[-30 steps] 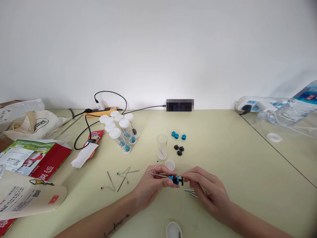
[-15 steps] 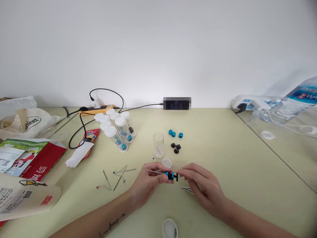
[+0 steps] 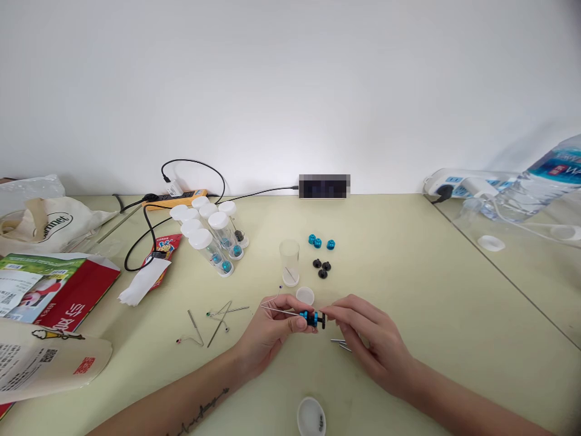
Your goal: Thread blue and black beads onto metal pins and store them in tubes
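Observation:
My left hand pinches a small blue metal fitting. A thin bent metal rod runs out of it to the left, with a tiny bead-like tip. From the fitting's right end sticks a black thumbscrew, its flat disc facing right. At the disc's upper edge are the fingertips of my right hand; the fingers are stretched and do not close round it. Whether they touch it, I cannot tell. Short metal rods lie beside the right fingers. A white cap sits behind the fitting.
A clear tube stands beyond my hands. Blue fittings and black thumbscrews lie behind. Several capped tubes and bent rods are at left. A small white cup stands near me; a bottle is at right.
The view has shifted very slightly. Both hands keep nearly the same pose around the blue fitting and thumbscrew; no object has visibly been moved on the table.

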Motion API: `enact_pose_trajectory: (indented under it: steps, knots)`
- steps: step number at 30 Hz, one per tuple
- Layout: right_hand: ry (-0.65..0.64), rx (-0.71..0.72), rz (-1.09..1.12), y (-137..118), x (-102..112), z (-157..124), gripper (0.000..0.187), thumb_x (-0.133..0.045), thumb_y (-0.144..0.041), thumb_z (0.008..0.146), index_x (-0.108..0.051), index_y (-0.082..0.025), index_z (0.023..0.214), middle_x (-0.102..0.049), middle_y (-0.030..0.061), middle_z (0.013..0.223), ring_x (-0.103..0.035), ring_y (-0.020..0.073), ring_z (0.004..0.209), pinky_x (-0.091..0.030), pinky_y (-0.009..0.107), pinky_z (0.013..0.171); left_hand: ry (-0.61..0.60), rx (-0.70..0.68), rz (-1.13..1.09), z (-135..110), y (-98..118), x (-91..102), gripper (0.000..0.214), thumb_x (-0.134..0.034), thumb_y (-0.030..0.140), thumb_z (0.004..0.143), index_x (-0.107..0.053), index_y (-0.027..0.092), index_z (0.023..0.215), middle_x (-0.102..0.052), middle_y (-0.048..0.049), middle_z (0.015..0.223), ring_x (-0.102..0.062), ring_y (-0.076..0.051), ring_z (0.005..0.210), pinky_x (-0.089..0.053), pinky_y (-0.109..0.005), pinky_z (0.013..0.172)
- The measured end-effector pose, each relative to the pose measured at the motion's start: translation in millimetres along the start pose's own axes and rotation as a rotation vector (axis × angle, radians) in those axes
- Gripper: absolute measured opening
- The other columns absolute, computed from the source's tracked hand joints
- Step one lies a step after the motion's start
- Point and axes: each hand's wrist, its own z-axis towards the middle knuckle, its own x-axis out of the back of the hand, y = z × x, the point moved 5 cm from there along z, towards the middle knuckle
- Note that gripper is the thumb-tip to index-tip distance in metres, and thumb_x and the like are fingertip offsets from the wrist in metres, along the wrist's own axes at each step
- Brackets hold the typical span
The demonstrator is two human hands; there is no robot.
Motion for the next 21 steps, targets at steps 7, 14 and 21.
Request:
enact_pose_trajectory:
  steps: [7,14,21]
  knots:
    - [0.008,0.023,-0.023,-0.7,-0.8,0.0,0.05,-0.041,0.002,0.085,-0.05,-0.023,0.128,-0.057,0.0071,0.094,-0.05,0.016,0.077,-0.043,0.029,0.063,0.01,0.006,0.02,-2.1,0.0,0.0,0.015,-0.076,0.014,0.069,-0.071,0.014,0.084,-0.072,-0.0037,0.079,-0.067,-0.012,0.071,-0.051,-0.024,0.077]
    - [0.0,0.012,-0.038,-0.2,-1.6,-1.3,0.049,-0.04,0.001,0.087,-0.05,-0.023,0.127,-0.057,0.007,0.096,-0.051,0.0154,0.078,-0.044,0.029,0.065,0.005,0.005,0.028,-3.4,-0.2,-0.2,0.016,-0.076,0.015,0.07,-0.071,0.013,0.085,-0.072,-0.0043,0.081,-0.067,-0.013,0.074,-0.051,-0.025,0.08]
    - [0.001,-0.015,-0.054,1.3,-2.9,-0.2,0.043,-0.039,-0.003,0.089,-0.049,-0.022,0.127,-0.058,0.008,0.098,-0.054,0.0162,0.082,-0.046,0.029,0.067,0.014,0.002,0.022,-2.8,0.9,-1.2,0.014,-0.076,0.016,0.07,-0.071,0.013,0.083,-0.071,-0.004,0.08,-0.068,-0.015,0.073,-0.051,-0.031,0.083]
